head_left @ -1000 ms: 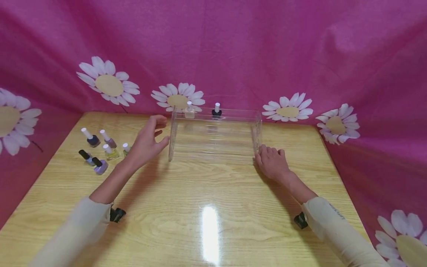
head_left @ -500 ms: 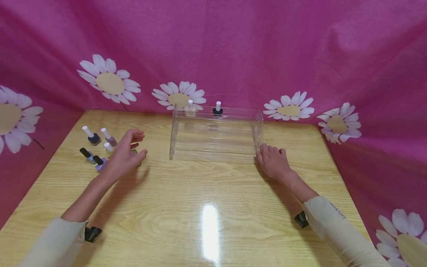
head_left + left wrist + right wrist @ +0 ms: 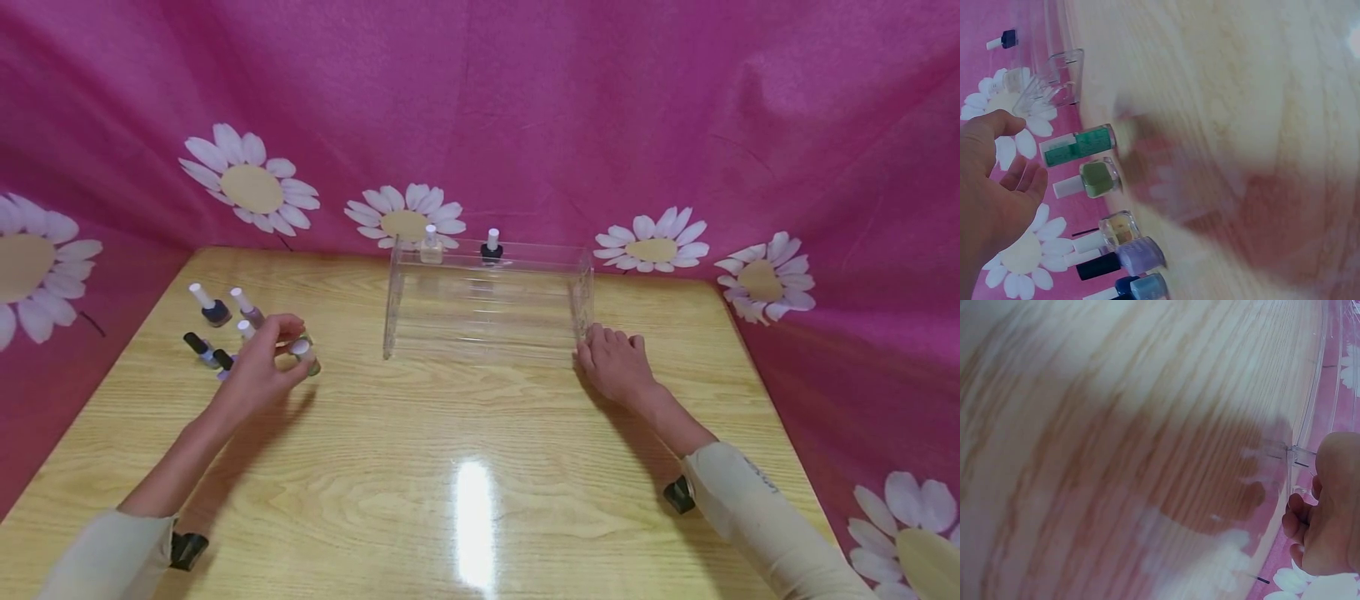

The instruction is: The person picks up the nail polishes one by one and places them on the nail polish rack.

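My left hand (image 3: 258, 358) reaches over the nail polish bottles at the left of the table. Its thumb and fingers are apart, on either side of the white cap of a green nail polish bottle (image 3: 1079, 147). An olive-green nail polish bottle (image 3: 1099, 178) stands beside that one, partly behind the fingers in the head view. My right hand (image 3: 615, 365), its fingers curled, grips the front right corner of a clear stepped display rack (image 3: 391, 312). On the rack's top tier stand a pale nail polish bottle (image 3: 431, 252) and a black one (image 3: 491, 252), both white-capped.
More nail polish bottles stand around my left hand: a dark one (image 3: 215, 312), a mauve one (image 3: 253, 317), a black-capped light blue one (image 3: 1149, 286), a lavender one (image 3: 1141, 255) and a yellowish one (image 3: 1124, 228). A pink flowered cloth (image 3: 525, 108) hangs behind the wooden table (image 3: 420, 467).
My left hand has moved away from the rack's left side, leftward and toward me, to the green nail polish bottle. My right hand has stayed at the rack's corner.
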Action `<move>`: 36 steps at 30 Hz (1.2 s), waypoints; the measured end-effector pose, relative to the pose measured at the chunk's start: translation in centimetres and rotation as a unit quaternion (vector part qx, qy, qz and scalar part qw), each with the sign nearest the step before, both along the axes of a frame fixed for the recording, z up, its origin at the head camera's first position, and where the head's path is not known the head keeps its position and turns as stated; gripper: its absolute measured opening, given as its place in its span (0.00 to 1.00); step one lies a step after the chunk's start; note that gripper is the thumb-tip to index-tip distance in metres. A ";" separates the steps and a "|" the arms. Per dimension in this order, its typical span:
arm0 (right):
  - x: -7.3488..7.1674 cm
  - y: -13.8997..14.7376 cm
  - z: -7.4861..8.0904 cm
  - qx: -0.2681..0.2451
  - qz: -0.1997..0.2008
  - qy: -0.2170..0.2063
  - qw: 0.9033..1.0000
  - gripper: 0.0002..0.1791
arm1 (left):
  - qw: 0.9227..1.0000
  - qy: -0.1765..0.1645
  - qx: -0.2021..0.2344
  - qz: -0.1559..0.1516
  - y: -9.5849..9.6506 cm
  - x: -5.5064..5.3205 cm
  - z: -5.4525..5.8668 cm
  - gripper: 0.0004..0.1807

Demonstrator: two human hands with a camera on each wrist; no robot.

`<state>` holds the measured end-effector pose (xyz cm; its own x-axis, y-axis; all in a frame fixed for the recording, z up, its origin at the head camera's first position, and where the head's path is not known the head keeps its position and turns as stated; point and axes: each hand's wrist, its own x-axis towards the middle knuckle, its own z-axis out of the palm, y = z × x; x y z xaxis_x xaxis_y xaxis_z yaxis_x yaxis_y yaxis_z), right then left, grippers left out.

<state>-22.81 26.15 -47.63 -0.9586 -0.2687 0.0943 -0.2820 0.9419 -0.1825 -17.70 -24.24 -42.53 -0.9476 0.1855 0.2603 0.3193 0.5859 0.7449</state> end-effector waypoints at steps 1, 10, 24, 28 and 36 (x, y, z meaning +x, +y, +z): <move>0.0 0.0 0.0 -0.001 0.000 0.000 1.000 0.15 | 1.000 -0.002 0.000 0.001 0.0 0.0 -0.1 0.24; 0.0 0.0 -0.1 -0.006 0.000 0.007 1.000 0.15 | 1.000 -0.020 -0.009 0.011 -0.3 0.1 -0.6 0.24; 0.1 0.0 -0.3 -0.008 0.006 0.022 1.000 0.15 | 0.999 -0.035 -0.018 0.023 -0.1 -0.1 -1.6 0.26; 0.0 0.1 -0.4 -0.007 0.006 0.022 1.000 0.15 | 0.999 -0.040 -0.009 0.017 0.4 -0.4 -2.0 0.24; 0.0 0.2 -0.3 -0.006 0.008 0.016 1.000 0.15 | 0.999 -0.028 -0.008 0.033 1.1 -0.7 -3.0 0.23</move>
